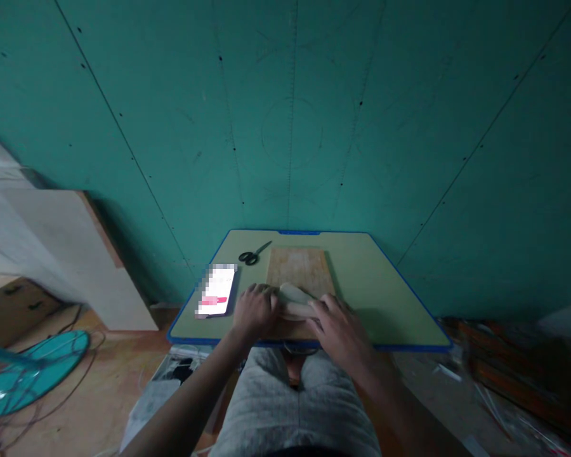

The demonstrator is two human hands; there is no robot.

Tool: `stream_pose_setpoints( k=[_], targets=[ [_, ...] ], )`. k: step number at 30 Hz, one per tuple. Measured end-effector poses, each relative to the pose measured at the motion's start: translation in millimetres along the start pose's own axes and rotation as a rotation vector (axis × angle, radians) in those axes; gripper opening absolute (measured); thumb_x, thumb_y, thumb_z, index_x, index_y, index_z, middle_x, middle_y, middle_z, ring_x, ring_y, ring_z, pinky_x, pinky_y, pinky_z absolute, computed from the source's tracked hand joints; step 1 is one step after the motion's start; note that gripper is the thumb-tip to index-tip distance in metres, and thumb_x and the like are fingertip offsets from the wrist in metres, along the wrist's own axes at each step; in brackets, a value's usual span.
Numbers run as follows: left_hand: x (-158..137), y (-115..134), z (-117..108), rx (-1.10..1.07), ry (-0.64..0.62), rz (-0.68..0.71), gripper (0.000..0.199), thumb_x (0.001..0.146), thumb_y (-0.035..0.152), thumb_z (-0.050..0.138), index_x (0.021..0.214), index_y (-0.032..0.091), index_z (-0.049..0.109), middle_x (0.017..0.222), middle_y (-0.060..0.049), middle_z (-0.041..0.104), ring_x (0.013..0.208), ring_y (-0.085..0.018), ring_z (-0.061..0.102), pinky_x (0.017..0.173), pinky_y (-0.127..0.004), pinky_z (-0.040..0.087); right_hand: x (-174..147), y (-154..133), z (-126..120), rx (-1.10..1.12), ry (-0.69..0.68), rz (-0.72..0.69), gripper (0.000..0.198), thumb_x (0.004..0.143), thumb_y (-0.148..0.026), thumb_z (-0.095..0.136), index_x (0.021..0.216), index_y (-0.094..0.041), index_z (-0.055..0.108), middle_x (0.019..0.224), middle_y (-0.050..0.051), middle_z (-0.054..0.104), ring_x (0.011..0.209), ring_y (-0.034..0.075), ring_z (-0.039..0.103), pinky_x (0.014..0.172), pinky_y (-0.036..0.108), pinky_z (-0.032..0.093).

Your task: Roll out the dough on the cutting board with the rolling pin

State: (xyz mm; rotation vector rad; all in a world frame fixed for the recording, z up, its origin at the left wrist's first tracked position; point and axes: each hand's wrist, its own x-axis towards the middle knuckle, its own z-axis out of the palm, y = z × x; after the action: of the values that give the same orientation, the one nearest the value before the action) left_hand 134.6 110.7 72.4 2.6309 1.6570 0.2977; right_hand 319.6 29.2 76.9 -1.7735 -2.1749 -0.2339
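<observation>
On a wooden board [299, 266] lies a pale, soft-looking dough-like piece [299, 310]; its front part is a thick roll, and a flatter rounded flap shows behind it. My left hand [257, 308] is closed at the left end of the roll, knuckles up. At the right end, my right hand [335, 320] grips it with bent fingers and the thumb underneath. Both ends of the roll are hidden by my fingers, so I cannot tell whether anything else is inside the hands.
Black-handled scissors [253, 255] and a phone [217, 291] with a lit screen lie on the left of the blue-edged table [390, 292]. A green wall [290, 127] rises behind. Left on the floor are a turquoise round base [38, 371] with cables and a leaning panel [80, 254].
</observation>
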Motion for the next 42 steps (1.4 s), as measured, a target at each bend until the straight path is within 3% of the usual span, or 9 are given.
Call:
stream_pose_setpoints(
  k=[6, 12, 15, 23, 33, 38, 42],
  targets=[
    [11.0, -5.6, 7.4, -0.072, 0.02, 0.021, 0.04, 0.091, 0.023, 0.036, 0.122, 0.018, 0.061, 0.132, -0.011, 0.056, 0.126, -0.025, 0.046, 0.104, -0.037, 0.039, -15.2, -13.5, -6.7, 0.104, -0.002, 0.037, 0.009, 0.089, -0.027, 0.054, 0.094, -0.026, 0.06, 0.09, 0.004, 0.063, 0.078, 0.02, 0.061, 0.059, 0.029, 0.046],
    [19.0, -2.6, 3.4, -0.001, 0.065, 0.119, 0.045, 0.088, 0.027, 0.042, 0.131, 0.022, 0.053, 0.139, -0.011, 0.051, 0.13, -0.029, 0.042, 0.108, -0.047, 0.032, -27.1, -10.6, 14.2, 0.202, 0.1, 0.086, 0.035, 0.091, -0.035, 0.05, 0.123, -0.02, 0.053, 0.107, 0.012, 0.062, 0.098, 0.026, 0.06, 0.08, 0.04, 0.05],
    [24.3, 1.5, 0.5, 0.046, 0.051, 0.139, 0.048, 0.087, 0.03, 0.044, 0.134, 0.022, 0.05, 0.142, -0.012, 0.048, 0.13, -0.03, 0.041, 0.108, -0.048, 0.03, -29.6, -6.5, 24.1, 0.267, 0.164, 0.119, 0.039, 0.093, -0.039, 0.047, 0.127, -0.021, 0.05, 0.114, 0.014, 0.06, 0.106, 0.027, 0.056, 0.088, 0.043, 0.047],
    [39.9, 14.6, -2.0, 0.103, 0.019, 0.132, 0.044, 0.09, 0.033, 0.038, 0.126, 0.018, 0.057, 0.136, -0.014, 0.055, 0.128, -0.03, 0.044, 0.105, -0.05, 0.03, -24.9, 9.5, 34.9, 0.298, 0.178, 0.191, 0.037, 0.096, -0.044, 0.041, 0.12, -0.018, 0.054, 0.116, 0.013, 0.06, 0.11, 0.026, 0.053, 0.094, 0.042, 0.042],
    [70.0, 32.6, -3.9, 0.11, -0.009, 0.119, 0.04, 0.092, 0.034, 0.033, 0.106, 0.014, 0.065, 0.112, -0.015, 0.067, 0.11, -0.03, 0.057, 0.092, -0.044, 0.04, -5.4, 36.7, 30.5, 0.28, 0.156, 0.29, 0.027, 0.094, -0.029, 0.039, 0.107, -0.018, 0.06, 0.108, 0.011, 0.064, 0.105, 0.024, 0.056, 0.093, 0.039, 0.041],
    [92.6, 39.6, 4.4, 0.053, -0.096, 0.023, 0.044, 0.094, 0.035, 0.028, 0.108, 0.016, 0.065, 0.111, -0.014, 0.068, 0.104, -0.028, 0.061, 0.086, -0.042, 0.045, 7.4, 53.9, 25.0, 0.258, 0.159, 0.374, 0.023, 0.087, -0.021, 0.042, 0.1, -0.017, 0.06, 0.102, 0.011, 0.065, 0.1, 0.024, 0.057, 0.09, 0.037, 0.041],
    [106.9, 38.5, 16.0, 0.019, -0.072, 0.018, 0.042, 0.094, 0.032, 0.028, 0.113, 0.016, 0.063, 0.119, -0.014, 0.063, 0.112, -0.028, 0.057, 0.089, -0.042, 0.045, 21.8, 64.8, 19.1, 0.22, 0.178, 0.411, 0.019, 0.086, -0.02, 0.043, 0.095, -0.018, 0.059, 0.097, 0.009, 0.065, 0.095, 0.022, 0.057, 0.085, 0.033, 0.041]
  ],
)
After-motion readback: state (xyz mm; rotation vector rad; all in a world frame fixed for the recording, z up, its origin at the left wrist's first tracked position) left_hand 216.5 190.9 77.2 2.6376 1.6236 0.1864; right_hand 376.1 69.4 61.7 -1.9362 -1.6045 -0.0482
